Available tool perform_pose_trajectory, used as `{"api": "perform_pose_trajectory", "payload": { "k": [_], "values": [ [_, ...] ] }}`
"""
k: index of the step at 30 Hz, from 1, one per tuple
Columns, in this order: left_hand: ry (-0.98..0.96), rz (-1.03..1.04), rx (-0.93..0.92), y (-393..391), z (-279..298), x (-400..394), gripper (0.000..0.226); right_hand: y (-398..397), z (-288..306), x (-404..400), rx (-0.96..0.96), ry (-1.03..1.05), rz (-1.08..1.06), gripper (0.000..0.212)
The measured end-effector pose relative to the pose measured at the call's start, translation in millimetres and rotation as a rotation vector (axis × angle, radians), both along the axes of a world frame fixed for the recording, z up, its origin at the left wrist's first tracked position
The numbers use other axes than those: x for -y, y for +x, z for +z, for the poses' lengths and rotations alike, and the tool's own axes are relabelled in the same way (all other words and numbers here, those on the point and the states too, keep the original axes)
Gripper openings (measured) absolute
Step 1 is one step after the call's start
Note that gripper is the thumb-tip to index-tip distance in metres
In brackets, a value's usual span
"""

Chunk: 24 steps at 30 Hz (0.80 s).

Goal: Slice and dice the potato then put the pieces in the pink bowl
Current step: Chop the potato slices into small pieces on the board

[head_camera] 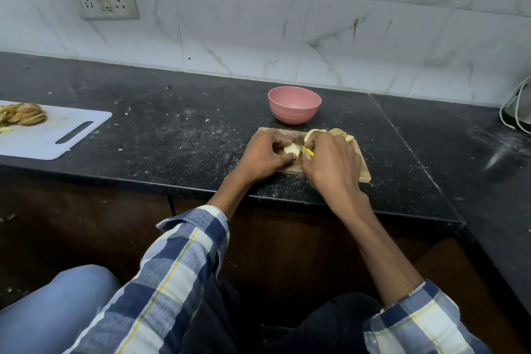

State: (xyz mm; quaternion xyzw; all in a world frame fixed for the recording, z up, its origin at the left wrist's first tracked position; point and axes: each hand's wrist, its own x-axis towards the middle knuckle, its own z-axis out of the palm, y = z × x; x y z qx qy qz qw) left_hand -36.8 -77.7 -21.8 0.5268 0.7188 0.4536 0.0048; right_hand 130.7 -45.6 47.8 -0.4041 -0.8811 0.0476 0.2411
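The job looks partway through slicing. On the wooden cutting board (pixel 363 172), which sits on the dark bench (pixel 172 135) near its front edge, the left hand (pixel 263 156) curls its fingers and thumb round a pale piece of potato (pixel 291 149) and pins it to the board. Close beside it, the right hand (pixel 333 164) is closed on a yellow-handled knife (pixel 308 151); only a sliver of the handle shows, and the blade is hidden between the hands. A few cut slices (pixel 314 133) lie at the board's far edge, partly behind the right hand, so some slicing appears done. No small cubes can be made out, so dicing seems not yet begun, though the hands cover much of the board. The pink bowl (pixel 294 105) stands just beyond the board, and nothing shows inside it from this angle; the transfer is still to do. A white cutting board (pixel 71 135) with brownish scraps (pixel 24 114) lies well apart to the left.
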Motion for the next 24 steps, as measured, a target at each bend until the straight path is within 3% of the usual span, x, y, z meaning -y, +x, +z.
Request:
{"api": "perform_pose_trajectory", "payload": {
  "k": [8,24],
  "values": [
    [-0.011,-0.008,0.015,-1.7,-1.6,-2.4,0.02,-3.3,8.0,-0.9,0.012,-0.117,0.012,0.02],
    [-0.048,0.023,0.07,-2.8,0.0,0.6,0.033,46.2,27.6,20.8,-0.003,-0.161,-0.029,0.019]
  ]
}}
